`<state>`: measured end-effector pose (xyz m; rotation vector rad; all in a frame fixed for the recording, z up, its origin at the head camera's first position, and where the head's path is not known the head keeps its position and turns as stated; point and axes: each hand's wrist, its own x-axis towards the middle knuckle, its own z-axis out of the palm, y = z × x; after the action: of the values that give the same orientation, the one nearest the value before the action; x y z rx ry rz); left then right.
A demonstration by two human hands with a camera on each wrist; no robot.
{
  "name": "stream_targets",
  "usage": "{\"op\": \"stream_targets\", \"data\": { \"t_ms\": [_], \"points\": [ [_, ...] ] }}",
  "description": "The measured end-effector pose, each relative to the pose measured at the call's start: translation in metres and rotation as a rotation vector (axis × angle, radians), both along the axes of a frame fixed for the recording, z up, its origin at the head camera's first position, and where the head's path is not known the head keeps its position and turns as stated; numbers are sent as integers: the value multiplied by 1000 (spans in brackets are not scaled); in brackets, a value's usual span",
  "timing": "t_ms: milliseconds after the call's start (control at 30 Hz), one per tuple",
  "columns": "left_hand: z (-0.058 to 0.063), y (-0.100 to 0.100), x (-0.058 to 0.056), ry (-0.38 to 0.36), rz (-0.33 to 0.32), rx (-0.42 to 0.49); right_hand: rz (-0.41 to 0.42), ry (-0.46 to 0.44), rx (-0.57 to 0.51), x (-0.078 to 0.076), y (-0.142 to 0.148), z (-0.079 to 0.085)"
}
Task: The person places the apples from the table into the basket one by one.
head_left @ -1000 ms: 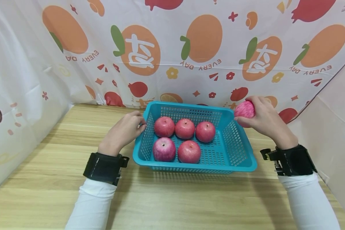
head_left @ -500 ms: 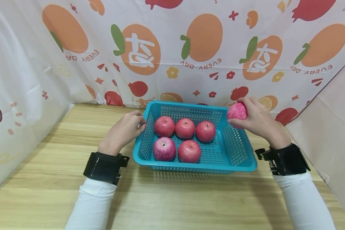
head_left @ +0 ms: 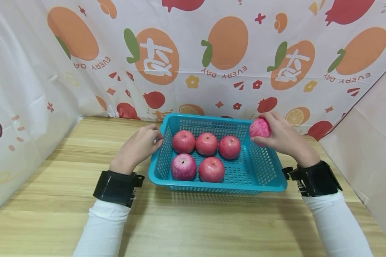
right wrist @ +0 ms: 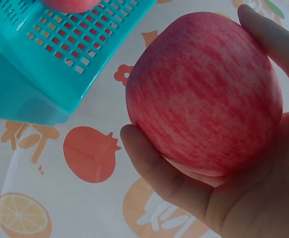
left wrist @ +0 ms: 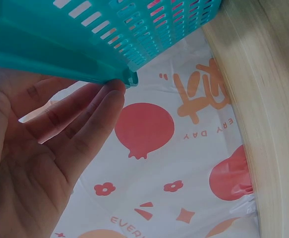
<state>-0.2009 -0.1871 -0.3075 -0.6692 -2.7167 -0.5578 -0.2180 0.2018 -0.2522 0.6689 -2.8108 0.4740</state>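
Note:
A turquoise plastic basket (head_left: pixel 238 186) stands on the wooden table with several red apples inside. My left hand (head_left: pixel 139 146) grips its left rim, the bent fingers (left wrist: pixel 92 116) tucked right under the lip in the left wrist view; the rim hides the thumb there. Thumb and fingers of my right hand (head_left: pixel 281 137) hold a pink-red striped apple (head_left: pixel 260 132) over the basket's back right corner. Seen from the right wrist, that apple (right wrist: pixel 203 94) fills the grasp, above the basket's end. A purplish apple (head_left: pixel 183 167) sits in the front left of the basket.
Three apples form the back row, including one red apple (head_left: pixel 229 147) on the right; another apple (head_left: pixel 211 169) sits in the front row. The basket's right end is bare mesh. Behind the table (head_left: pixel 196 225) hangs a fruit-print cloth (head_left: pixel 180 96).
My right hand has moved left and slightly down with the apple, from the basket's right edge to over its back right corner. The left hand and basket have stayed put.

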Motion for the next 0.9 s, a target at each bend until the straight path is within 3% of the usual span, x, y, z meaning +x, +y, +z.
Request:
{"op": "stream_targets", "data": {
  "t_ms": [900],
  "points": [
    [1,0,0,9,0,-9,78,-102,37,-3,-17,-13]
  ]
}}
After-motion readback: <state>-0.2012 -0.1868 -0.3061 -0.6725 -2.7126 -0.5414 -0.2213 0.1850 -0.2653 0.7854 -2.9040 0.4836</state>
